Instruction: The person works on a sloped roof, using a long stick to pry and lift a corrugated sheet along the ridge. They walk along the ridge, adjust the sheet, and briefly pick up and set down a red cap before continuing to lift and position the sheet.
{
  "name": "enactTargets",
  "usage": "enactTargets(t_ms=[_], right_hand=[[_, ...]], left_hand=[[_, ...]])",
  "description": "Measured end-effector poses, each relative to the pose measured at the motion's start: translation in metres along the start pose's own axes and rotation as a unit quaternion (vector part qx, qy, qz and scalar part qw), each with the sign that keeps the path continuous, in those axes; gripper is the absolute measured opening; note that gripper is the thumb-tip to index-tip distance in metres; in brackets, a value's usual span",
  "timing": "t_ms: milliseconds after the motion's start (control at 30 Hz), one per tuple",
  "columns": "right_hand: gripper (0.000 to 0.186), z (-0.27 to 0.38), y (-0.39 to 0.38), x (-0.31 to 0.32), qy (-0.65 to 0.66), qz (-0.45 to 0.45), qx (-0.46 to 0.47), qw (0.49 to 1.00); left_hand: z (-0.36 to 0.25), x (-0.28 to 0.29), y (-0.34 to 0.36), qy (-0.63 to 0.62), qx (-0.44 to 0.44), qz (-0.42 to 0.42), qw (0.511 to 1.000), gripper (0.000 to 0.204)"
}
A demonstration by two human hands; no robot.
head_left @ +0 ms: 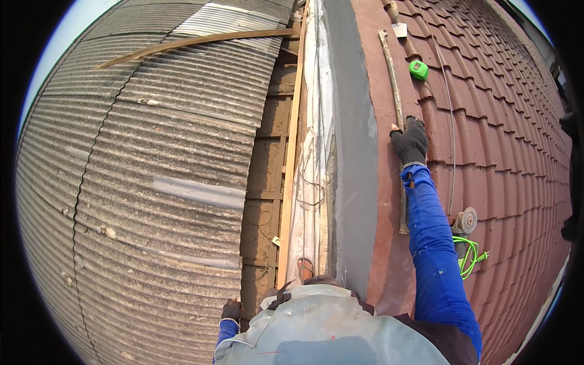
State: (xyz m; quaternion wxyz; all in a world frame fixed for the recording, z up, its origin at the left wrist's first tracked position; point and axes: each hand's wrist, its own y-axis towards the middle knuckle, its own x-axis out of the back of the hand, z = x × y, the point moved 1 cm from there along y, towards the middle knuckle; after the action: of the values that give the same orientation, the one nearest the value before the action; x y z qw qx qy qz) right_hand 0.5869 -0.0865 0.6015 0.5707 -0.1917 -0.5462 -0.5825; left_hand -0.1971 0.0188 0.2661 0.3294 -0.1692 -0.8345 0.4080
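Note:
My right hand (pixel 411 143), in a dark fingertip-less glove, is closed around a long thin wooden stick (pixel 390 67). The stick lies lengthwise on the reddish ledge (pixel 389 267) beside the roof tiles; its thumb side shows on the left, and the other fingers are partly hidden. Low in the view, my left hand (pixel 232 309), also gloved, is by the edge of the grey corrugated roof sheet (pixel 164 231). Its fingers are small and unclear, so what it touches cannot be made out.
Red roof tiles (pixel 493 146) carry a green tape measure (pixel 418 70), a trowel (pixel 399 29) and an angle grinder (pixel 465 221) with green cord (pixel 467 258). Left of the grey gutter strip (pixel 356 152), a long timber (pixel 293 152) borders an open gap (pixel 267 164). A plank (pixel 194 40) crosses the sheets.

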Motion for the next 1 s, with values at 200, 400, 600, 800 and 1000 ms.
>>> enactTargets(t_ms=[200, 400, 600, 800, 1000], right_hand=[[0.056, -0.009, 0.002, 0.001, 0.004, -0.001, 0.000, 1.000], [0.054, -0.007, 0.000, 0.000, 0.017, -0.011, 0.010, 1.000], [0.050, -0.002, 0.001, 0.007, 0.012, 0.024, 0.004, 1.000], [0.046, -0.001, 0.000, 0.007, 0.014, 0.019, 0.002, 1.000], [0.041, -0.003, 0.002, 0.007, 0.031, 0.028, 0.009, 0.999]], left_hand=[[-0.026, -0.001, 0.012, 0.044, 0.000, 0.045, 0.998, 0.041], [-0.053, -0.003, 0.030, 0.042, -0.044, 0.031, 0.998, 0.045], [-0.068, -0.003, 0.040, 0.051, -0.048, 0.037, 0.997, 0.041], [-0.076, -0.008, 0.051, 0.080, -0.058, 0.071, 0.993, 0.042], [-0.098, -0.024, 0.052, 0.069, -0.069, 0.040, 0.994, 0.039]])
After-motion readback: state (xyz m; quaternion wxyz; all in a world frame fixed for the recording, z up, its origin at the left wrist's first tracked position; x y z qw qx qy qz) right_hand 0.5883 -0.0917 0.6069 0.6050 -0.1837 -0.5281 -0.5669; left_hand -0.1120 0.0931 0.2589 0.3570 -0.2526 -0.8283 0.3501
